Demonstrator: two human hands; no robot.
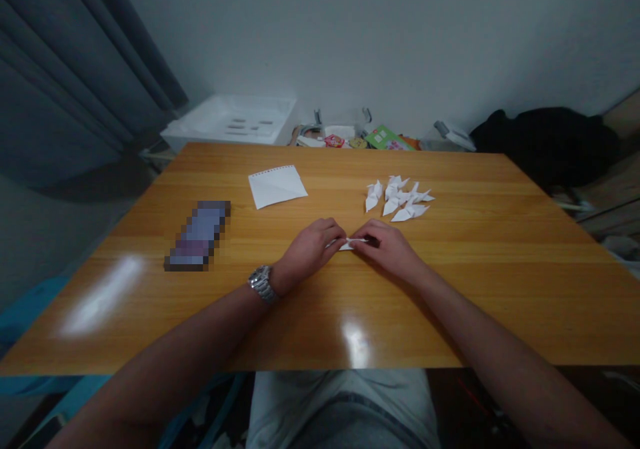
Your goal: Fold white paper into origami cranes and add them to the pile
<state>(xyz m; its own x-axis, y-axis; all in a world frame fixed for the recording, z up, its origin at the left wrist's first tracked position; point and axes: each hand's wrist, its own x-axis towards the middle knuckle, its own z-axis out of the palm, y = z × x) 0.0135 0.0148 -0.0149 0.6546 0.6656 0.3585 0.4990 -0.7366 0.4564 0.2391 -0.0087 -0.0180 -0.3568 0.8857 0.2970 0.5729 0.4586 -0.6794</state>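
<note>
My left hand (313, 245) and right hand (385, 245) each pinch one end of the folded paper (349, 243), fingertips pressed together, low on the glossy wooden table (450, 302). For a crisp crease, I judge: align edges, then press firmly along the fold. Beyond the folded paper, rightward, lie pointed white origami cranes (400, 199); leftward, a perforated-edge sheet (277, 185).

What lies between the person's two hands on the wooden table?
A small folded white paper, pinched at its ends by the left hand and the right hand; the head view shows it.
</note>
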